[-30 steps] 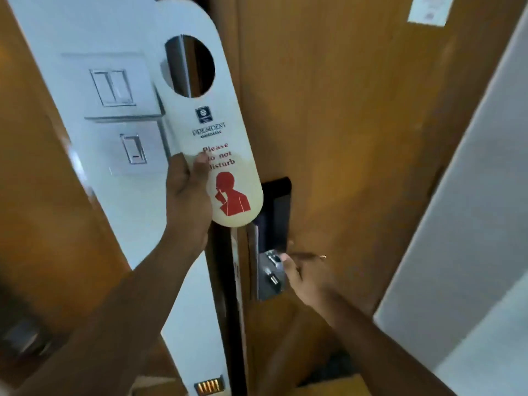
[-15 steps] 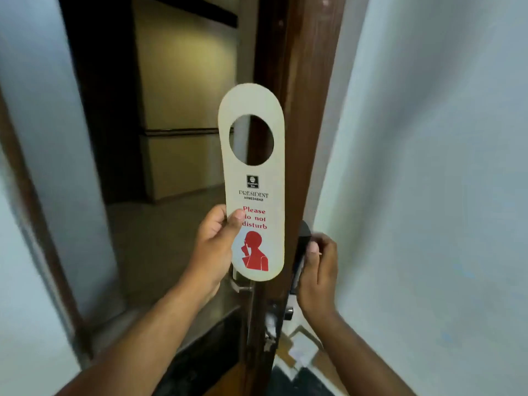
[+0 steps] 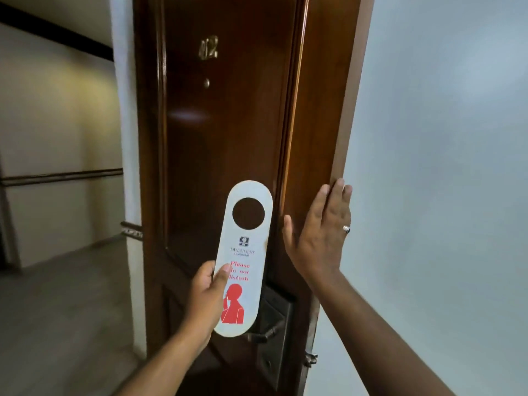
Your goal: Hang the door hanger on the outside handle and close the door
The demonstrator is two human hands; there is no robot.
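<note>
One hanger (image 3: 243, 261), white with a round hole near its top and red "Please do not disturb" lettering over a red figure, stands nearly upright in front of the door (image 3: 228, 138), its top tipped slightly toward 1 o'clock. The left hand (image 3: 207, 301) grips it at its lower left edge, thumb pressed on the printed face beside the red words and the fingers wrapped behind. The hanger is not on the handle (image 3: 267, 332): that dark lever sticks out at about 5 o'clock from the hanger's bottom end, which overlaps the lever's left tip in this view, and I cannot tell whether the two touch. The lever sits on a dark lock plate (image 3: 275, 335) near the door's right edge.

At 3 o'clock from the hanger, the right hand (image 3: 320, 232) lies flat and open against the door's edge, fingers spread and pointing to 12 o'clock, holding nothing. A ring (image 3: 346, 229) shows on one finger.

The door is dark polished wood, standing ajar, with gold digits (image 3: 208, 48) high at 12 o'clock, blurred but probably 402, and a small peephole (image 3: 207, 83) just beneath them. A pale wall (image 3: 443, 167) fills the right, and a corridor (image 3: 57, 295) with a dark rail opens at 9 o'clock.
</note>
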